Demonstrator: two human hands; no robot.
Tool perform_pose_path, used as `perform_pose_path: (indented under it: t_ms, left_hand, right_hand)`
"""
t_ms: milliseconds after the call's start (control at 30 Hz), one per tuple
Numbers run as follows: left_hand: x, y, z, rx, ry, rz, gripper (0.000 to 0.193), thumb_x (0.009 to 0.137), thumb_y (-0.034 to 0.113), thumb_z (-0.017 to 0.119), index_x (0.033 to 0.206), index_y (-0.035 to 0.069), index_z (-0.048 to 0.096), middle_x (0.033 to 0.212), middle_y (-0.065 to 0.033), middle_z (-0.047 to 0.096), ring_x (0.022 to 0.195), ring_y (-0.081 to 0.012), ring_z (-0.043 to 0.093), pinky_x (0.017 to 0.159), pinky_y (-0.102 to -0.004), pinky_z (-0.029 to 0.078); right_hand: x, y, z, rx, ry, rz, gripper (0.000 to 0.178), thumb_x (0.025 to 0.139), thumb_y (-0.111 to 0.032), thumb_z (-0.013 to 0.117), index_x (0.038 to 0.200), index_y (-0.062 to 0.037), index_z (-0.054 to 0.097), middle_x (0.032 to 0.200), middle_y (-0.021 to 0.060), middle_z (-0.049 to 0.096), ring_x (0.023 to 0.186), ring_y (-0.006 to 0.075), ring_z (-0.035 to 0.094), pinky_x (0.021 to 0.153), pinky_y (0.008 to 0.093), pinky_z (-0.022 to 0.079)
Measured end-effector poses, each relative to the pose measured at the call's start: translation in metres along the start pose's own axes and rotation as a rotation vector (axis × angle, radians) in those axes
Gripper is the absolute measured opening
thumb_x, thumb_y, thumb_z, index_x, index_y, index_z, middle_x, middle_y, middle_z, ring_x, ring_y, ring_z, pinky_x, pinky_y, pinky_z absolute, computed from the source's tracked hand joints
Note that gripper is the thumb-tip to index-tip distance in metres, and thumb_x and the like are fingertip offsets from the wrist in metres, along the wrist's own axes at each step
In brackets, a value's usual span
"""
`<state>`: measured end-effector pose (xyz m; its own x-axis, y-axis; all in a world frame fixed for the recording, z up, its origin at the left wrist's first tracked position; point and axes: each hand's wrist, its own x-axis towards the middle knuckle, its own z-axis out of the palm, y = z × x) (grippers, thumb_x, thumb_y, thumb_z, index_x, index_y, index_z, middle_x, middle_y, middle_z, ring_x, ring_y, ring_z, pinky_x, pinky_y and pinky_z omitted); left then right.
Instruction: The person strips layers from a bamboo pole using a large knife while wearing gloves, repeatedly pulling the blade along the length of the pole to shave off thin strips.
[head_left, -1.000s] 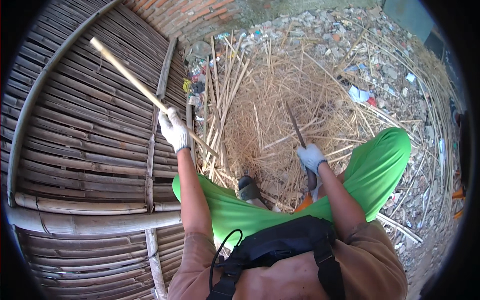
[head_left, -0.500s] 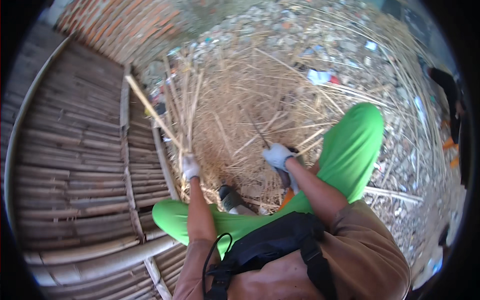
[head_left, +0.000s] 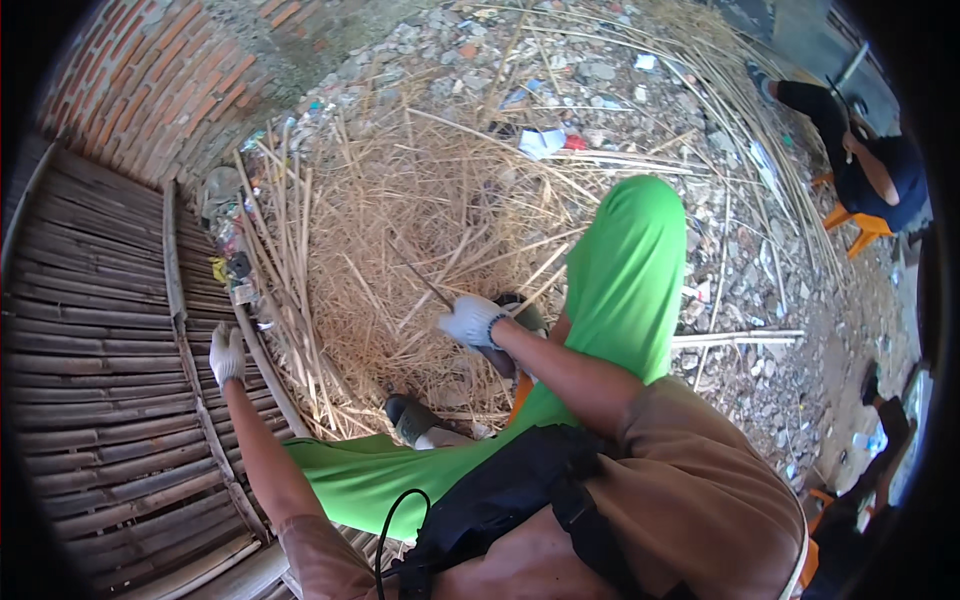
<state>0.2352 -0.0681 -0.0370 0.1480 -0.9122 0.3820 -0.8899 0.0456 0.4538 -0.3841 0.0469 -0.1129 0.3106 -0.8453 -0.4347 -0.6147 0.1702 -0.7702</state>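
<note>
My left hand (head_left: 227, 357), in a white knit glove, is stretched out over the edge of a slatted bamboo platform. It holds nothing, and its fingers look extended. Just to its right, a bundle of pale split bamboo strips (head_left: 303, 232) lies along the edge of the shavings. In front of my body, my right hand (head_left: 470, 322), also gloved, is closed round a knife. Its thin dark blade (head_left: 418, 273) points up and left over a heap of straw-coloured shavings (head_left: 365, 225). The knife's handle is hidden in the glove.
The bamboo platform (head_left: 100, 385) fills the left side, below a brick wall (head_left: 165, 95). Rubble and litter (head_left: 590, 75) spread beyond the shavings. Long strips (head_left: 735, 150) lie at the right. Another person (head_left: 880, 175) sits on an orange stool (head_left: 858, 229) at the far right.
My left hand has let go of a bamboo strip and moved left over the platform. My right hand still grips the knife. The view has swung right, showing more of the seated person.
</note>
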Motion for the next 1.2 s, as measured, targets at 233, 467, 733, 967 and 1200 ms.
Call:
perform_pose_path:
  t_ms: [233, 467, 733, 967, 1200]
  left_hand:
    - [-0.088, 0.054, 0.116, -0.201, -0.971, -0.418, 0.038, 0.103, 0.027, 0.069, 0.123, -0.005, 0.067, 0.11, -0.011, 0.075, 0.096, -0.0197, 0.07, 0.084, -0.0362, 0.056]
    - [-0.066, 0.058, 0.064, -0.363, -0.569, -0.398, 0.037, 0.101, 0.035, 0.072, 0.129, 0.012, 0.069, 0.089, 0.0053, 0.065, 0.071, -0.0066, 0.056, 0.058, -0.0241, 0.042]
    - [-0.07, 0.068, 0.062, -0.289, -0.683, -0.483, 0.033, 0.102, 0.033, 0.068, 0.128, 0.013, 0.068, 0.088, 0.005, 0.066, 0.065, -0.0078, 0.057, 0.054, -0.0258, 0.046]
    - [-0.087, 0.059, 0.077, -0.231, -0.761, -0.539, 0.023, 0.098, 0.03, 0.067, 0.114, 0.012, 0.068, 0.085, 0.0006, 0.067, 0.062, -0.0115, 0.061, 0.049, -0.0288, 0.048]
    - [-0.103, 0.116, 0.108, -0.265, -0.795, -0.685, 0.027, 0.097, 0.034, 0.071, 0.117, 0.017, 0.064, 0.088, 0.0002, 0.067, 0.062, -0.0121, 0.061, 0.049, -0.0297, 0.05]
  right_hand:
    - [-0.082, -0.029, -0.13, 0.513, 0.201, -0.089, 0.051, 0.098, -0.044, 0.059, 0.073, -0.0011, 0.069, 0.064, 0.0127, 0.067, 0.059, 0.0228, 0.068, 0.059, 0.0384, 0.055]
    - [-0.217, -0.011, -0.269, 0.615, 0.72, -0.33, 0.036, 0.098, -0.033, 0.065, 0.085, -0.0003, 0.066, 0.066, 0.0081, 0.065, 0.055, 0.0193, 0.065, 0.053, 0.0355, 0.054]
    - [-0.264, 0.286, -0.231, 0.214, 1.103, 0.61, 0.043, 0.086, -0.038, 0.068, 0.083, 0.0056, 0.07, 0.066, 0.0153, 0.069, 0.067, 0.027, 0.072, 0.063, 0.0423, 0.056]
    - [-0.294, 0.469, -0.043, 0.072, 0.993, 1.191, 0.053, 0.091, -0.042, 0.058, 0.11, 0.0043, 0.076, 0.107, 0.03, 0.075, 0.104, 0.0448, 0.075, 0.09, 0.0516, 0.06]
    - [-0.254, 0.464, -0.029, 0.634, 1.344, 1.404, 0.062, 0.071, -0.051, 0.086, 0.108, -0.002, 0.078, 0.108, 0.0226, 0.078, 0.105, 0.0358, 0.077, 0.092, 0.0474, 0.061]
